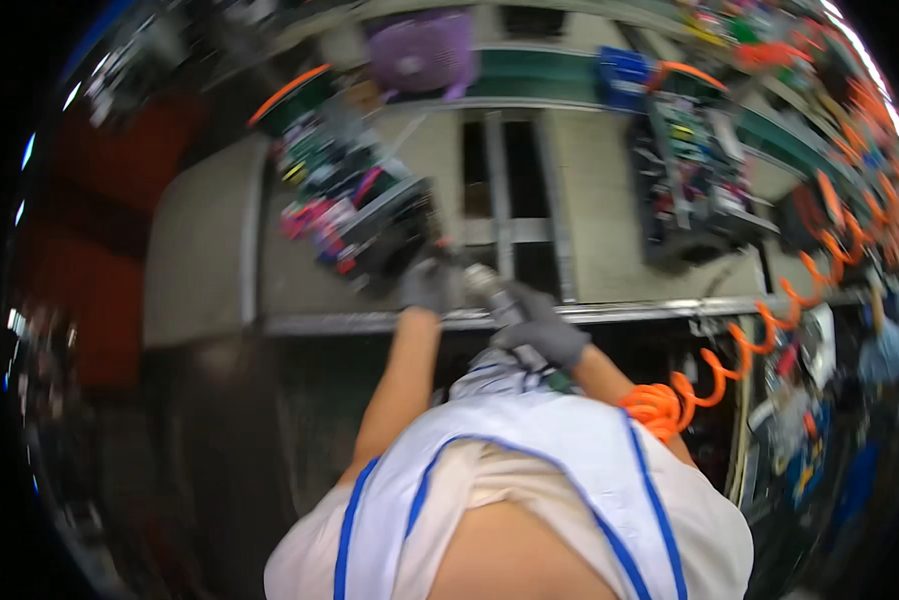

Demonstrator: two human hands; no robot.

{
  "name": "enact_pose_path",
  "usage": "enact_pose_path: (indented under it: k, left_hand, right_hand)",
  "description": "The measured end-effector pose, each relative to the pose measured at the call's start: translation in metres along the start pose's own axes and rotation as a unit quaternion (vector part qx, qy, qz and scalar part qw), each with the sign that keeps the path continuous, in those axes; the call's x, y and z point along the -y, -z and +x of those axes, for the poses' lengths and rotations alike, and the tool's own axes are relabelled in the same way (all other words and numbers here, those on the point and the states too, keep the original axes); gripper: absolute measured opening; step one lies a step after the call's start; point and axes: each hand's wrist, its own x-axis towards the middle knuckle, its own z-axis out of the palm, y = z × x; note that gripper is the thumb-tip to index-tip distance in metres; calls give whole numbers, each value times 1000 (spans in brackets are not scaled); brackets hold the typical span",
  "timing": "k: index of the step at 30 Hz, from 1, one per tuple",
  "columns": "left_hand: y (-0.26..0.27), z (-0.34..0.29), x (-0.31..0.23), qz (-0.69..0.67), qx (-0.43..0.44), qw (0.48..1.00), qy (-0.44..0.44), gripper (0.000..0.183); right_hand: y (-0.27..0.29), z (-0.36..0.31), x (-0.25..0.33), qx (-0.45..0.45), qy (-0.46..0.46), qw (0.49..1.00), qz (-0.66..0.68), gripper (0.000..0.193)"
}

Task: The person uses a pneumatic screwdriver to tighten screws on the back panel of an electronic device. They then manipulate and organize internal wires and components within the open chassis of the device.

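My right hand [554, 335], in a grey glove, is wrapped round a silver, tube-shaped pneumatic screwdriver [506, 305]. The tool's front end points up and to the left, toward the open dark electronics chassis [379, 235]. At the chassis's near right corner is my left hand [424, 285], also gloved in grey. Motion blur smears its fingers, so whether they grip anything cannot be made out. Circuit boards, coloured wires and pink parts fill the chassis, which sits at an angle on the workbench [309, 270].
An orange coiled air hose [739, 345] runs from beside my right forearm to the upper right. A second chassis [699, 180] stands right along the line. Behind are a purple fan [424, 55] and a blue bin [624, 78]. A metal rail [649, 310] edges the bench.
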Motion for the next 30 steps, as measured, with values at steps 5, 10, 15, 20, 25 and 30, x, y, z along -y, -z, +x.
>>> enact_pose_path:
  k: [5, 10, 15, 20, 25, 30]
  left_hand:
    - [32, -9, 14, -391, 148, 892, 170, 34]
    - [52, 50, 37, -440, 501, 745, 22, 35]
    - [30, 21, -14, -412, 126, 893, 133, 30]
    - [15, 7, -27, -372, 77, 911, 162, 31]
    - [3, 1, -40, -323, 53, 935, 136, 32]
    - [28, 25, -14, -333, 116, 929, 115, 32]
  right_hand:
    - [-10, 7, -29, 100, 12, 988, 116, 74]
    - [5, -11, -27, 77, 9, 997, 17, 67]
    - [3, -26, -20, 82, -15, 996, 34, 59]
    - [3, -25, -33, 58, 4, 996, 71, 54]
    - [4, -32, -27, 66, 3, 996, 65, 54]
    - [3, -32, -18, 70, 5, 997, 39, 52]
